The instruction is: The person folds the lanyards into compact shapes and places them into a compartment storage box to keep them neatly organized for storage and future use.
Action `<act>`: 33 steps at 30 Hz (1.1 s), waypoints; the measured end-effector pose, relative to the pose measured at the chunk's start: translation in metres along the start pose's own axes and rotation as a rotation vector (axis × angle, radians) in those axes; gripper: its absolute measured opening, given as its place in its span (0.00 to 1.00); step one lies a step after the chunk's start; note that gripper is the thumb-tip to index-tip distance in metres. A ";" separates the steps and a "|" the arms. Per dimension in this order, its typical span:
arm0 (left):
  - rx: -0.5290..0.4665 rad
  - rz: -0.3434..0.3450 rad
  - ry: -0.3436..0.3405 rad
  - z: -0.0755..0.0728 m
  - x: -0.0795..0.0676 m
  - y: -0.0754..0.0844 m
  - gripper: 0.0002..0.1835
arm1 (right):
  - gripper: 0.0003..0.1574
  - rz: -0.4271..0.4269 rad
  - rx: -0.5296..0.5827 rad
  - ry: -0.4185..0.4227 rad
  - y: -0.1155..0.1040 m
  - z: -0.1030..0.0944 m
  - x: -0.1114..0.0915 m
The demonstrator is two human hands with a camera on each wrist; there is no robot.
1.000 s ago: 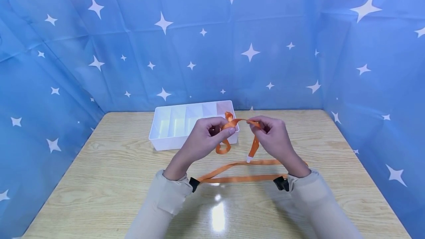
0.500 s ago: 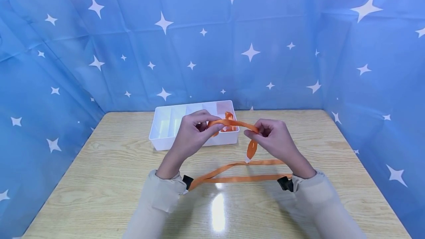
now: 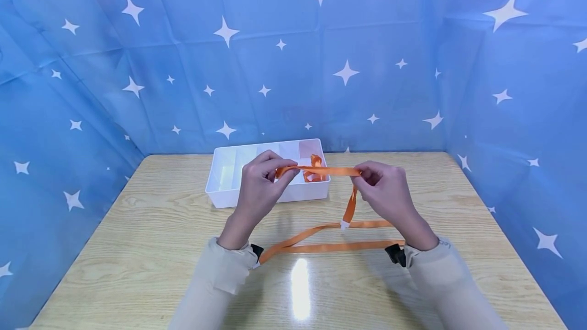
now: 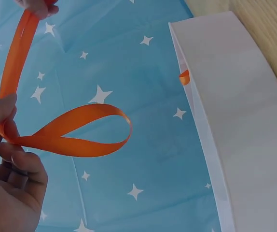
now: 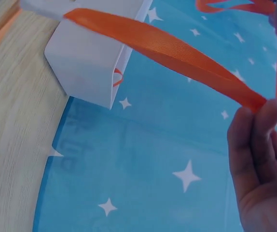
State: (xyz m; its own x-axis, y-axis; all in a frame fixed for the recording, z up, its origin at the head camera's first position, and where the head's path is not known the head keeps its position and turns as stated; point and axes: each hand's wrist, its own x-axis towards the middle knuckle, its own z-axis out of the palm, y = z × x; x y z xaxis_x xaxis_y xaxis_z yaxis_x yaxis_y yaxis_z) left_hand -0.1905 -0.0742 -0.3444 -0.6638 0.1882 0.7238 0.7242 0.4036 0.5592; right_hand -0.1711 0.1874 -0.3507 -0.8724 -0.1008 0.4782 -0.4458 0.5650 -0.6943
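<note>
An orange lanyard is stretched nearly level between both hands, above the table. At its left part, my left hand pinches the band between thumb and fingers. A loop of the band sticks out beyond those fingers in the left wrist view. My right hand pinches the other part. From there an end with a white plastic fitting hangs down; in the right wrist view this hanging strap looks doubled.
A white divided box stands behind the hands, with another orange lanyard in its right compartment. A further orange lanyard lies on the wooden table under the wrists. A blue starry curtain encloses the back and sides.
My left hand has moved left, drawing a longer straight stretch of lanyard between the hands. The right hand has shifted slightly right, and the lanyard in the box shows more.
</note>
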 end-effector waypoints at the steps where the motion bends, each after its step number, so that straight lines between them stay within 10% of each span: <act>1: 0.004 0.006 0.009 0.001 -0.001 0.000 0.07 | 0.09 0.003 0.008 0.019 -0.001 0.000 0.000; 15: 0.140 0.004 -0.030 0.026 -0.021 -0.004 0.08 | 0.12 -0.089 -0.030 0.217 -0.012 -0.003 0.008; 33: -0.189 -0.153 -0.508 0.056 -0.036 0.000 0.05 | 0.12 -0.016 0.141 0.132 -0.026 -0.008 0.012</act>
State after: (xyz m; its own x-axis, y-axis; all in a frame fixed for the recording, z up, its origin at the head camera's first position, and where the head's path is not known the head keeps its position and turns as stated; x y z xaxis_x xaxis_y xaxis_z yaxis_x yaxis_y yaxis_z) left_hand -0.1773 -0.0308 -0.3933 -0.7369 0.5663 0.3691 0.6020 0.3015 0.7394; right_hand -0.1677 0.1781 -0.3224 -0.8351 0.0047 0.5500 -0.4914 0.4429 -0.7499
